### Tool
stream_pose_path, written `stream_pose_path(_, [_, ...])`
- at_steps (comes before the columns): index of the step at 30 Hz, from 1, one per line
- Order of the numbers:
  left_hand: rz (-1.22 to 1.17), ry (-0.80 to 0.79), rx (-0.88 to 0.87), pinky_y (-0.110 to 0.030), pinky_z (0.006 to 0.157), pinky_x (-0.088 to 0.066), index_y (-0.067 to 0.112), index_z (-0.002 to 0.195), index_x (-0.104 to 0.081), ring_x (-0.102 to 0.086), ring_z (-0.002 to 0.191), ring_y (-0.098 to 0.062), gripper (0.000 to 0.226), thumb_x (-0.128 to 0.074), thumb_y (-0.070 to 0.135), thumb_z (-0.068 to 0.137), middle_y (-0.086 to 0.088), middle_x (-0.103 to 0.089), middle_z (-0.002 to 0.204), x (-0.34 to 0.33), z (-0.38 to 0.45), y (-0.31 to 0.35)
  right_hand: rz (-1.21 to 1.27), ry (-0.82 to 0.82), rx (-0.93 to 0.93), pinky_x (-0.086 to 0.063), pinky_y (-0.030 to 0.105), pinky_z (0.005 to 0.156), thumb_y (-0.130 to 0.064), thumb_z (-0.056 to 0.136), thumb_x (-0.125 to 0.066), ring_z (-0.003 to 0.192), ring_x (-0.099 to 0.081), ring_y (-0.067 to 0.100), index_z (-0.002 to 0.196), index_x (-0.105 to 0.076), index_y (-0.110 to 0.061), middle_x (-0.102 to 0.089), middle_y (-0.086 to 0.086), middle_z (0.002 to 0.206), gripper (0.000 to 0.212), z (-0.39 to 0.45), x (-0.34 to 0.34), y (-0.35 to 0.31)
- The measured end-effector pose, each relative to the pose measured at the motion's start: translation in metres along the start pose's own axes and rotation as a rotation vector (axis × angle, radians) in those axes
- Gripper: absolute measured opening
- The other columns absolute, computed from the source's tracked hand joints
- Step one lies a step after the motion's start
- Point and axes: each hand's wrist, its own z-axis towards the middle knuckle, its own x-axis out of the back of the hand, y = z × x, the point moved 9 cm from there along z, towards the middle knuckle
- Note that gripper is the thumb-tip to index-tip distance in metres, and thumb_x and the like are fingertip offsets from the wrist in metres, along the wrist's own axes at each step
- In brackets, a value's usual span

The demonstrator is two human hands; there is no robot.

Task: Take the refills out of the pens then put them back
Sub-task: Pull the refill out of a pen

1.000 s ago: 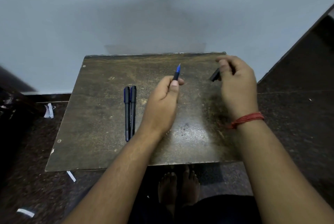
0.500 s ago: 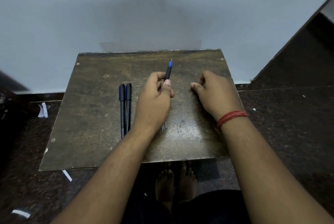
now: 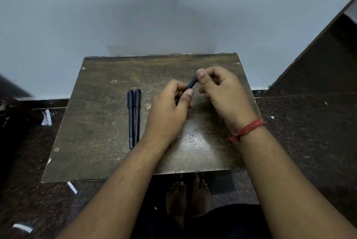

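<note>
Hands meet at frame centre, above the bench point(image 3: 92, 123). Your left hand point(image 3: 170, 111) has fingers curled round the lower part of a dark pen point(image 3: 191, 84), thumb pressed along its side. Your right hand point(image 3: 222, 92) pinches the pen's upper end betw. thumb and fingertips; that end is covered by the fingers, so can't tell what part is there. Pen runs diagonally, low-left to up-right, held clear of the bench surface. Only a short dark stretch shows betw. the two hands.

Two more pens point(image 3: 134, 119) lie on the bench, left of centre, side by side and touching, long axis running near-to-far in frame, caps toward the far edge. They sit just beside your left wrist, not touched by it.

Red thread band point(image 3: 247, 129) on your right wrist. Bench top is dark, scratched, worn. Paper scraps point(image 3: 46, 118) on the floor at frame left; bare feet point(image 3: 187, 196) show below the bench's near edge, bottom centre.
</note>
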Motion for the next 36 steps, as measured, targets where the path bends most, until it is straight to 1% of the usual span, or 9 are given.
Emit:
stream_pose_path(6, [0.124,0.01,-0.107,-0.016,0.055,-0.039,0.027,0.097,-0.063,-0.057,0.066,-0.003,0.008,-0.056,0.029,0.101,0.013,-0.06,0.07,0.002,-0.002,0.01,0.228,-0.025,-0.025,-0.038,0.021,0.045,-0.021,0.094,-0.069,0.049,-0.046,0.009,0.083,-0.063,-0.014,-0.059,-0.001,0.061,0.014,0.0,-0.002,0.001])
stream_pose_path(9, [0.187,0.036,-0.113,-0.019,0.046,-0.027,0.025,0.091,-0.062,-0.047,0.055,-0.008,0.017,-0.052,0.029,0.103,0.009,-0.05,0.059,0.004,-0.002,0.011,0.314,-0.036,-0.006,-0.038,0.019,0.044,-0.014,0.096,-0.065,0.048,-0.048,0.008,0.085,-0.063,-0.012,-0.06,-0.001,0.061,0.011,-0.002,-0.002,-0.002])
stream_pose_path(13, [0.115,0.016,-0.073,-0.023,0.046,-0.025,0.024,0.084,-0.062,-0.042,0.05,-0.009,0.029,-0.045,0.029,0.106,0.01,-0.041,0.052,0.002,-0.004,0.013,0.365,-0.054,0.036,-0.037,0.019,0.043,-0.009,0.096,-0.063,0.049,-0.05,0.008,0.084,-0.062,-0.013,-0.06,-0.002,0.059,0.013,-0.001,-0.003,-0.009])
stream_pose_path(21, [0.062,0.001,-0.003,-0.028,0.049,-0.03,0.024,0.083,-0.062,-0.042,0.053,-0.011,0.033,-0.042,0.032,0.107,0.008,-0.046,0.057,0.001,-0.004,0.008,0.393,-0.099,0.096,-0.045,0.025,0.06,-0.015,0.093,-0.067,0.065,-0.055,0.008,0.098,-0.068,-0.015,-0.062,-0.003,0.079,0.005,0.0,-0.005,-0.008])
stream_pose_path(26, [0.093,0.022,-0.012,-0.022,0.047,-0.028,0.023,0.084,-0.063,-0.043,0.053,-0.005,0.031,-0.043,0.031,0.107,0.01,-0.045,0.056,0.001,-0.005,0.008,0.484,-0.026,0.07,-0.052,0.03,0.065,-0.01,0.084,-0.075,0.066,-0.063,0.017,0.101,-0.058,-0.013,-0.064,-0.001,0.075,0.025,0.007,-0.005,0.001])
stream_pose_path(29, [0.084,0.041,-0.007,-0.023,0.046,-0.028,0.024,0.085,-0.063,-0.043,0.052,-0.005,0.031,-0.042,0.031,0.107,0.009,-0.045,0.056,0.004,-0.005,0.004,0.635,-0.091,0.037,-0.056,0.036,0.082,0.005,0.088,-0.067,0.088,-0.07,0.026,0.114,-0.053,-0.009,-0.073,0.011,0.094,0.033,0.005,-0.009,0.003])
stream_pose_path(31, [0.076,0.057,-0.006,-0.023,0.046,-0.028,0.023,0.086,-0.063,-0.043,0.051,-0.006,0.031,-0.042,0.03,0.107,0.009,-0.044,0.056,0.005,-0.005,0.004,0.657,-0.094,0.024,-0.055,0.038,0.089,0.002,0.086,-0.069,0.097,-0.07,0.027,0.119,-0.051,-0.01,-0.074,0.011,0.1,0.04,0.005,-0.011,0.002])
stream_pose_path(34, [0.082,0.069,-0.014,-0.021,0.046,-0.028,0.02,0.086,-0.064,-0.044,0.051,-0.005,0.03,-0.043,0.028,0.107,0.009,-0.045,0.056,0.005,-0.006,0.006,0.585,-0.03,0.023,-0.055,0.036,0.079,-0.007,0.082,-0.075,0.082,-0.068,0.02,0.116,-0.054,-0.01,-0.069,-0.004,0.083,0.041,0.007,-0.01,0.004])
stream_pose_path(36, [0.088,0.072,-0.015,-0.02,0.046,-0.029,0.021,0.085,-0.063,-0.044,0.051,-0.005,0.03,-0.044,0.027,0.107,0.01,-0.045,0.055,0.005,-0.006,0.006,0.571,-0.022,0.026,-0.055,0.036,0.075,-0.002,0.086,-0.072,0.074,-0.067,0.02,0.113,-0.054,-0.008,-0.066,-0.002,0.077,0.033,0.006,-0.012,0.005])
